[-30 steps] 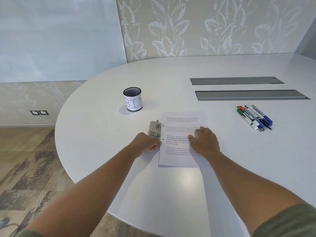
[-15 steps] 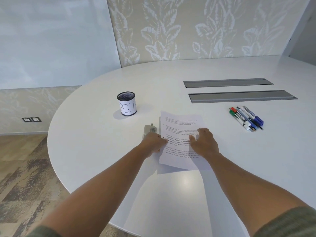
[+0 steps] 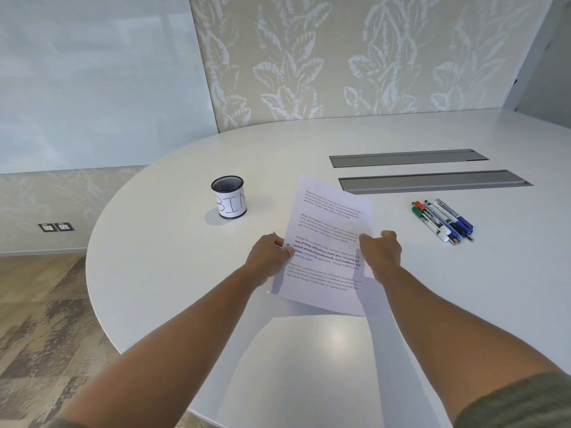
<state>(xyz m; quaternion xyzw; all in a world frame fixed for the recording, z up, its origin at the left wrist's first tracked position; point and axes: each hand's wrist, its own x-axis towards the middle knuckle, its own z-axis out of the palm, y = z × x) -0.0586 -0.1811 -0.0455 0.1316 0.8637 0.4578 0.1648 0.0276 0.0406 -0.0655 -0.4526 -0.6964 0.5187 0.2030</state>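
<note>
A printed sheet of paper (image 3: 329, 217) is tilted up off the white table (image 3: 160, 273), its far end raised. My left hand (image 3: 269, 252) pinches the sheet's left edge beside a punched hole. My right hand (image 3: 381, 252) pinches the right edge, thumb on the front. A small grey hole punch (image 3: 274, 233) lies just behind my left hand, and only its tip shows.
A black mesh cup labelled BIN (image 3: 230, 199) stands left of the sheet. Several markers (image 3: 441, 220) lie in a bunch to the right. Two grey slot covers (image 3: 432, 181) are set into the table farther back. The table's curved edge runs along the left.
The sheet lay flat with its left edge in the punch, my left hand on the punch, my right hand pressing the page. Now both hands hold the sheet's edges, lifted and tilted.
</note>
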